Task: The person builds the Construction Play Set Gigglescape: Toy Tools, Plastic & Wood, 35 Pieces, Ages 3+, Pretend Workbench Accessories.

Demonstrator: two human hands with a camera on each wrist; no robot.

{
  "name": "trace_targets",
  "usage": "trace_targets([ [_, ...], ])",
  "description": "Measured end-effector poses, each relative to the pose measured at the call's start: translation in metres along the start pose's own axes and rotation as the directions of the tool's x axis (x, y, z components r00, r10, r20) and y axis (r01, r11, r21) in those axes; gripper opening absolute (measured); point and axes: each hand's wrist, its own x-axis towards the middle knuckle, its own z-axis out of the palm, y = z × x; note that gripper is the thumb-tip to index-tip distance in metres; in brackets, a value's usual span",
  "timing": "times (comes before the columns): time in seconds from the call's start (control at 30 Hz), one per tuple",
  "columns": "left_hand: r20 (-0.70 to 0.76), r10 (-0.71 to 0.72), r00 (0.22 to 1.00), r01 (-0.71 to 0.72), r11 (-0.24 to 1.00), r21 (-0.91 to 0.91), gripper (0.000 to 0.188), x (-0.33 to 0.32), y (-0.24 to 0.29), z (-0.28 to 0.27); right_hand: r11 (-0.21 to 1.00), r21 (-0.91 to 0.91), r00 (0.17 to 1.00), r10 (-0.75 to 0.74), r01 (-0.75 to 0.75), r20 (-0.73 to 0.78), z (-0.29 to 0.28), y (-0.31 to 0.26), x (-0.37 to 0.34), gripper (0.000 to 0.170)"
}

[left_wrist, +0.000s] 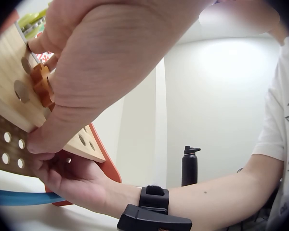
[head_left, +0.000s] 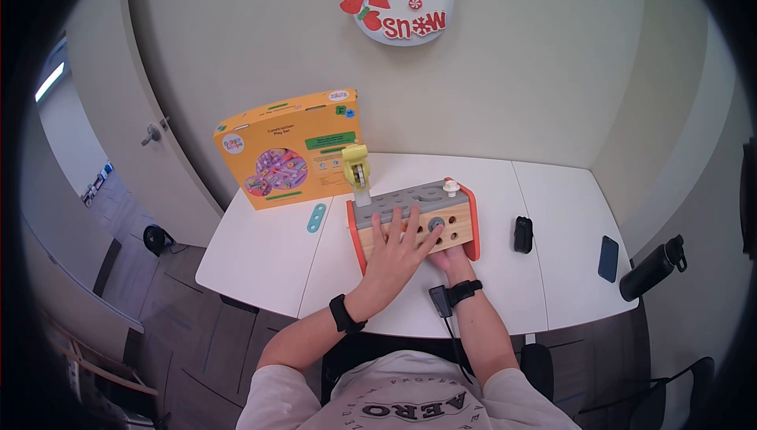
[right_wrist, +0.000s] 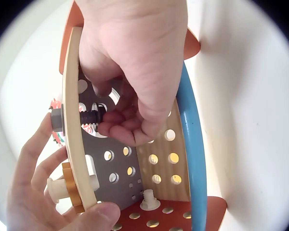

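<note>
A toy workbench (head_left: 388,193) with a grey pegboard top and wooden front stands before me. In the head view my left hand (head_left: 394,248) spreads over its front, one fingertip at the grey bolt head (head_left: 436,224). The left thumb wraps the panel's lower edge in the right wrist view. My right hand (right_wrist: 135,72) reaches inside from below, its fingertips pinching a dark nut (right_wrist: 101,111) at the end of the threaded bolt (right_wrist: 89,118). An orange gear (right_wrist: 73,187) and a cream peg (right_wrist: 56,190) sit on the panel beside the left fingers.
A yellow-green toy piece (head_left: 356,166) rises from the workbench's left end. Behind it stands an orange box (head_left: 288,138). A teal strip with holes (head_left: 316,218) lies at left. Rightward are a black case (head_left: 523,235), a phone (head_left: 608,259) and a black bottle (head_left: 653,270).
</note>
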Motion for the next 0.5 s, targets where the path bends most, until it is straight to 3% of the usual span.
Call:
trace_targets([
  [0.5, -0.001, 0.0, 1.0, 0.0, 1.0, 0.002, 0.077, -0.0002, -0.0007, 0.0003, 0.999, -0.023, 0.999, 0.03, -0.03, -0.027, 0.0044, -0.0022, -0.0032, 0.052],
])
